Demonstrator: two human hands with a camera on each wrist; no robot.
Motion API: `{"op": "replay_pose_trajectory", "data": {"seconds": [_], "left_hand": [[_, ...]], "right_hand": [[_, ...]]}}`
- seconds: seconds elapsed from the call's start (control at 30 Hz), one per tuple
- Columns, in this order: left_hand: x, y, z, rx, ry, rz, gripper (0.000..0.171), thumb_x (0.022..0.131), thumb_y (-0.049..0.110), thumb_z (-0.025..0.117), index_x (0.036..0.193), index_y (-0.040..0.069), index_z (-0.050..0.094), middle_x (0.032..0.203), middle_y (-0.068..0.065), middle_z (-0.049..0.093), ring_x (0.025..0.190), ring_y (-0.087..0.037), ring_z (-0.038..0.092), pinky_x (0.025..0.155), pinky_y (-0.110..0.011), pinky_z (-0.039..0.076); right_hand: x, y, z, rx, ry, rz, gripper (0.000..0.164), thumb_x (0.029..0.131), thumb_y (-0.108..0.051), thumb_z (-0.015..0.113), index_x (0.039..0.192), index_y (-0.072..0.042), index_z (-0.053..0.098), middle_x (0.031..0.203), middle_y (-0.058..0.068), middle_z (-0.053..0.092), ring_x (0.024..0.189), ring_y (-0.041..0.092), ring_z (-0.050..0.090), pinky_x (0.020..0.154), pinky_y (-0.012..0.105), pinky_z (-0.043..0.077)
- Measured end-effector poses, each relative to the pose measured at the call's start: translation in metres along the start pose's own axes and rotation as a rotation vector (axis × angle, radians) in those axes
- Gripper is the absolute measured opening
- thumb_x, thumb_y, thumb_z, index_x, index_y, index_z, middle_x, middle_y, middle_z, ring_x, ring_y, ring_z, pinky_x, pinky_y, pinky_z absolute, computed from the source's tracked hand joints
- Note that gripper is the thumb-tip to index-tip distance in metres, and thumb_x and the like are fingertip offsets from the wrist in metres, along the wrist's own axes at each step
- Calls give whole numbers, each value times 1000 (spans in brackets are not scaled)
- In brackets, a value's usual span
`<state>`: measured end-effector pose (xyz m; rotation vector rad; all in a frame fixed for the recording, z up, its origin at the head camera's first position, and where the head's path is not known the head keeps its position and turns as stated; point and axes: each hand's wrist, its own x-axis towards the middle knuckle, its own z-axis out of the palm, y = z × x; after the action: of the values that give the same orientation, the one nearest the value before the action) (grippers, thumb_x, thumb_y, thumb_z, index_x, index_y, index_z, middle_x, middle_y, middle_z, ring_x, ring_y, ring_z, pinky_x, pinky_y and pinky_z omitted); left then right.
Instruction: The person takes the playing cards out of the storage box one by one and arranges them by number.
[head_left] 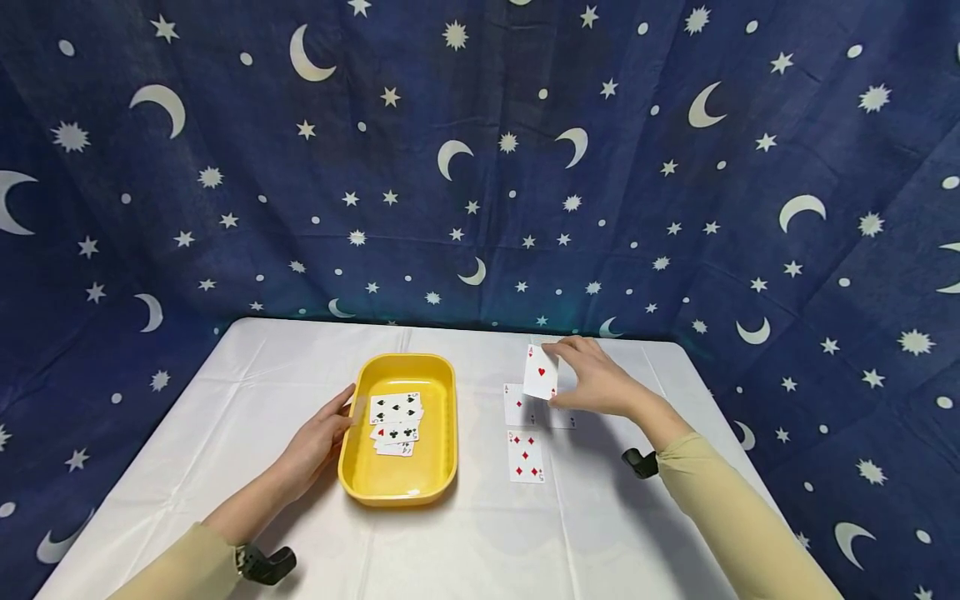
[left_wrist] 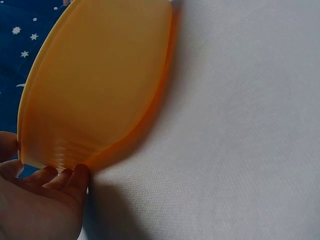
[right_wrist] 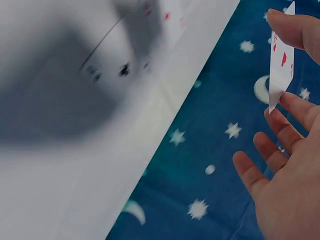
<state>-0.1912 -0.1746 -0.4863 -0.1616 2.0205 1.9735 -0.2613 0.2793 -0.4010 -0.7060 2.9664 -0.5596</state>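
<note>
My right hand [head_left: 598, 379] pinches an ace of hearts [head_left: 539, 372] by its edges, thumb on one side and fingertips on the other. The card is raised above the table, tilted upright. Below it lie an ace of diamonds [head_left: 516, 403] and a black ace [head_left: 564, 419], which seems to be clubs and is partly hidden by the hand. Nearer to me is a five of diamonds [head_left: 526, 457]. My left hand [left_wrist: 45, 200] grips the left rim of a yellow tray [head_left: 397, 493], its fingertips on the outer wall. Inside lie a five of spades [head_left: 395, 408] and several overlapping cards [head_left: 396, 433].
A white cloth [head_left: 465, 550] covers the table. Behind it and at both sides hangs a dark blue curtain [head_left: 420, 250] with moons and stars. Black bands [head_left: 264, 565] are on both wrists.
</note>
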Motion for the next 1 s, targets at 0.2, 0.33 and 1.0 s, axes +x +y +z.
{"op": "replay_pose_trajectory", "data": {"seconds": [0.2, 0.33, 1.0], "left_hand": [[1, -1, -1, 3, 6, -7, 68, 104, 14, 41, 166, 25, 15, 169, -16, 18, 145, -34, 38, 116, -46, 33], [0, -2, -3, -3, -4, 7, 68, 105, 13, 41, 166, 25, 15, 169, -17, 17, 144, -35, 39, 116, -46, 33], [-1, -2, -4, -24, -36, 31, 67, 105, 12, 41, 166, 22, 15, 167, -19, 21, 141, -33, 42, 108, -33, 43]], "right_hand": [[-11, 26, 0, 9, -4, 54, 95, 74, -38, 87, 156, -15, 44, 150, 12, 43, 137, 31, 34, 107, 59, 38], [-18, 41, 1, 21, -8, 92, 95, 75, -36, 86, 155, -9, 43, 150, 15, 42, 137, 34, 34, 107, 61, 37], [-39, 95, 18, -6, -172, 219, 92, 72, -21, 90, 151, -3, 47, 151, 24, 40, 136, 46, 32, 107, 67, 35]]}}
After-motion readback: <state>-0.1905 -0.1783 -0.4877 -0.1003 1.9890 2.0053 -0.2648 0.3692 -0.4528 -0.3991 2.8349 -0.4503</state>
